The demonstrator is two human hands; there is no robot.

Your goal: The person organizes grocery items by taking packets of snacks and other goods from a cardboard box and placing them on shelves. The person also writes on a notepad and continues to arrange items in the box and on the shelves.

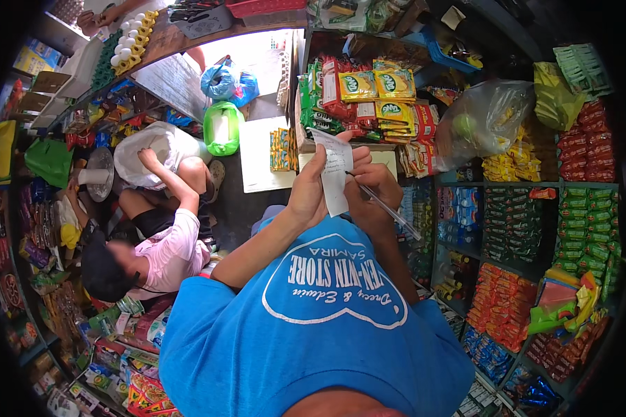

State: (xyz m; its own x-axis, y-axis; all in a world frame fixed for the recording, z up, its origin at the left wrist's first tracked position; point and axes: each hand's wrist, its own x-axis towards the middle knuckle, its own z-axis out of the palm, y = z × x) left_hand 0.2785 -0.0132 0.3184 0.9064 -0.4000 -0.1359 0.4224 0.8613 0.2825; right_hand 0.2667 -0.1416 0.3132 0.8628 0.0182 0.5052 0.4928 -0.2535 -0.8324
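My left hand (309,195) holds a narrow strip of white paper (336,200) upright in front of my chest, its thumb along the paper's left edge. Handwritten lines cover the paper's upper part; the lower end is blank. My right hand (378,190) grips a clear-barrelled ballpoint pen (394,213), whose dark tip meets the paper at its right side, just below the writing. The back end of the pen points down to the right. Just beyond both hands, yellow Tang drink sachets (394,86) and green Milo packs (313,99) are piled in a box.
A person in a pink shirt (167,245) crouches at left, one hand over a white sack (146,148). Green (224,130) and blue (219,81) plastic bags stand ahead. Egg trays (135,41) sit on a wooden counter. Shelves of sachets (501,302) line the right side.
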